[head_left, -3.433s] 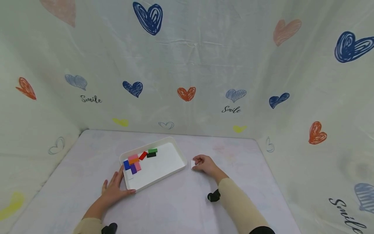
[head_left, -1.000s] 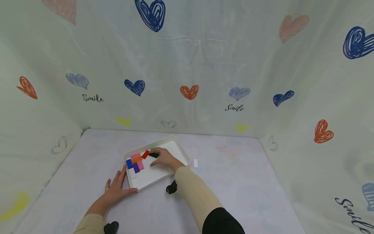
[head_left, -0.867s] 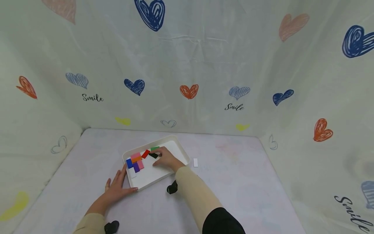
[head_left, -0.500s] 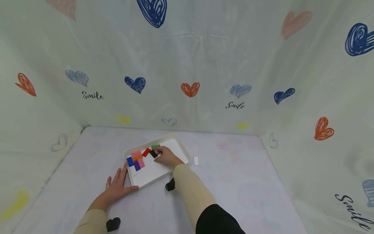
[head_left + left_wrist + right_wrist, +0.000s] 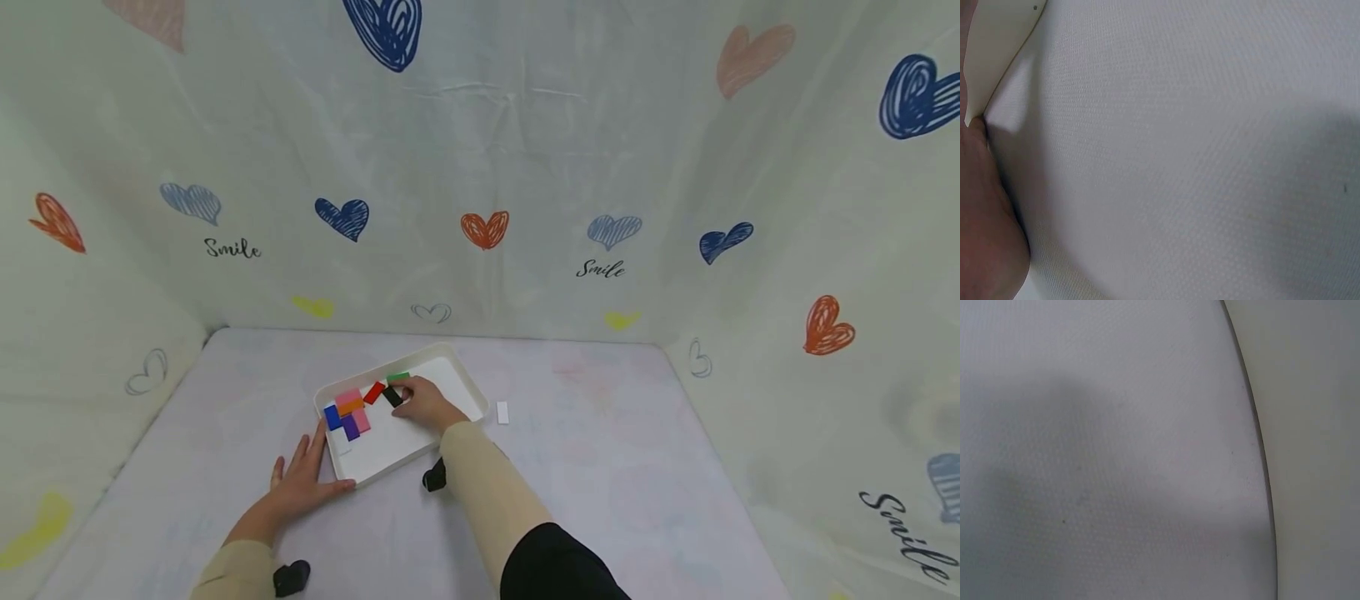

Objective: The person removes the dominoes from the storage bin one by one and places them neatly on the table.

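A white tray [image 5: 420, 433] lies slanted on the table, with small flat coloured blocks at its left end. My left hand [image 5: 296, 492] rests against the tray's left side, fingers spread and straight, thumb at the near corner. Inside the tray my right hand [image 5: 426, 404] pinches a black block [image 5: 392, 397] between thumb and fingers. Just left of that block lies a red block [image 5: 374, 392], and behind the fingers a green block [image 5: 398, 377] is partly hidden. In the left wrist view the left hand [image 5: 988, 219] touches the tray wall [image 5: 1000, 44].
A cluster of blue [image 5: 333, 417], orange [image 5: 349, 406], purple [image 5: 350, 427] and pink blocks [image 5: 362, 419] fills the tray's left end, with a faint white block [image 5: 342, 446] nearby. A white block [image 5: 502, 412] lies on the table [image 5: 585, 467] right of the tray.
The right hand has gone from the white block on the table into the tray. The black block has turned from nearly level to slanted beside the red one. The left hand stays on the tray.
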`<state>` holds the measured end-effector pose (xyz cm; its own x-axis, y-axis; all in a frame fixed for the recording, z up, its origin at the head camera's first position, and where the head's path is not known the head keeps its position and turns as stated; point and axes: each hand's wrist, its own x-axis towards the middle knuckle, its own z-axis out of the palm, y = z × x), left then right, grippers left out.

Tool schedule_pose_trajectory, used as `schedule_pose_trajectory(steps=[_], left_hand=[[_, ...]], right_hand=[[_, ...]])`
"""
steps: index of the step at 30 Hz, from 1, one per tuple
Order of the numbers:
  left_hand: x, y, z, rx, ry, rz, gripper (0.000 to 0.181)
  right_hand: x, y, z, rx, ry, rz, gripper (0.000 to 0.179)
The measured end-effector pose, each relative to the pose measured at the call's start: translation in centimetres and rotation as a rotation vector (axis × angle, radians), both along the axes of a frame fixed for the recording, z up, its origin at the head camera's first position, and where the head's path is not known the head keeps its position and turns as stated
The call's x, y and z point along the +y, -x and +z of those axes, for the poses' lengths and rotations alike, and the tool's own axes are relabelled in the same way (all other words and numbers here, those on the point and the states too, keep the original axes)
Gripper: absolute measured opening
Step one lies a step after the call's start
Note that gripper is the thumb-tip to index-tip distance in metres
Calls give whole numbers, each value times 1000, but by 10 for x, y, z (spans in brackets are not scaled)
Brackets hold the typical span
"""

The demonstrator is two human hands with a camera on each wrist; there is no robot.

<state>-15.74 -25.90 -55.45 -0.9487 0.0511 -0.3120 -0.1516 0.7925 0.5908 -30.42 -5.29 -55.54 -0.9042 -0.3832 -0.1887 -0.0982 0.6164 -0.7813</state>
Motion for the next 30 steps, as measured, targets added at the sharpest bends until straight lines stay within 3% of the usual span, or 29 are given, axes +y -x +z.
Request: schedule_pose_trajectory(steps=[19, 26, 30], left_hand=[[-1, -1, -4, 29, 2, -3, 131], [-2, -3, 4, 26, -45, 5, 126], [-5, 0, 11, 64, -44, 13, 114]], right_hand=[[7, 1, 2, 5, -8, 104, 43], [8, 0, 6, -4, -44, 139, 54], [8, 1, 10, -2, -79, 143, 52]])
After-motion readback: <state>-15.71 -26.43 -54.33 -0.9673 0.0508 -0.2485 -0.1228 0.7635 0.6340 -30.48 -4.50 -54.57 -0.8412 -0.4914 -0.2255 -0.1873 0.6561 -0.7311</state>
